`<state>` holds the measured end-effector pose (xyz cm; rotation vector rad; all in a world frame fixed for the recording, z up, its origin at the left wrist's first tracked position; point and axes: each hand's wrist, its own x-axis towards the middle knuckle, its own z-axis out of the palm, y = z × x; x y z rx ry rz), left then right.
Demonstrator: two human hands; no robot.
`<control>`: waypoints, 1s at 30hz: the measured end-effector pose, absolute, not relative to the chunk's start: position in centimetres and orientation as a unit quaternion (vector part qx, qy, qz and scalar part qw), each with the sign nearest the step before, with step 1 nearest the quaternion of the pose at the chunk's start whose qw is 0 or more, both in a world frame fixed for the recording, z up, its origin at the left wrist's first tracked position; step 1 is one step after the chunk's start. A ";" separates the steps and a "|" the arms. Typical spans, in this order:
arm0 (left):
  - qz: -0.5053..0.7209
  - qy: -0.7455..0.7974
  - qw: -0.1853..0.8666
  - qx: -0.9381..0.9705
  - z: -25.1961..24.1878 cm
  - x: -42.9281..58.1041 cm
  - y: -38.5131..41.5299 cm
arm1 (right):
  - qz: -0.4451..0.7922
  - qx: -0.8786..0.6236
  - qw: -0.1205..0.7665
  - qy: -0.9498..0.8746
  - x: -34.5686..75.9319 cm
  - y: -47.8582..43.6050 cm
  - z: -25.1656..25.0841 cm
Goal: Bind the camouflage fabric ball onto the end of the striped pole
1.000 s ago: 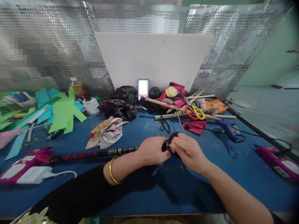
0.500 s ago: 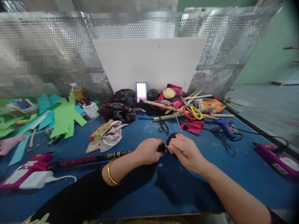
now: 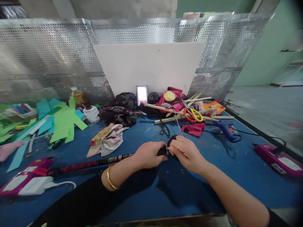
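My left hand (image 3: 149, 154) is closed around the right end of a long wrapped stick (image 3: 94, 162), dark with pink and black-and-white bands, which lies across the blue table (image 3: 146, 195) toward the left. My right hand (image 3: 184, 153) pinches a small dark fabric piece (image 3: 170, 140) at the stick's tip, fingers pressed together against it. A thin thread or wire (image 3: 178, 124) rises from there toward the back. A gold bangle (image 3: 109, 178) sits on my left wrist.
Red-and-yellow scissors (image 3: 193, 115), wooden sticks (image 3: 180, 113), pink fabric (image 3: 193, 128) and a blue glue gun (image 3: 224, 130) lie behind my hands. Black scissors (image 3: 164, 129), patterned cloth (image 3: 106, 140), green paper strips (image 3: 63, 121), and pink devices (image 3: 279, 157) at both sides. A perforated metal screen (image 3: 47, 63) encloses the table.
The hands have stayed together at the stick's tip, with small finger movements; the view has shifted slightly, so everything sits a little lower and left.
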<state>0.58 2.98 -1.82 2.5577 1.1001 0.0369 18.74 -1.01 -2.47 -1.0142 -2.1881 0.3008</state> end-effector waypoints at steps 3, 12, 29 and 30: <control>0.004 0.391 0.161 0.906 -2.0 0.6 2.7 | 0.101 -0.391 0.345 -0.847 18.7 -0.9 -2.4; 0.041 0.426 0.210 0.879 -0.4 0.4 3.8 | 0.064 -0.330 0.405 -0.850 18.8 -3.5 -1.8; 0.092 0.439 0.298 0.843 0.6 -0.1 4.4 | 0.101 -0.335 0.452 -0.821 16.9 -6.8 -3.3; 0.088 0.443 0.287 0.845 0.4 0.0 4.4 | 0.096 -0.336 0.451 -0.821 16.9 -6.8 -3.3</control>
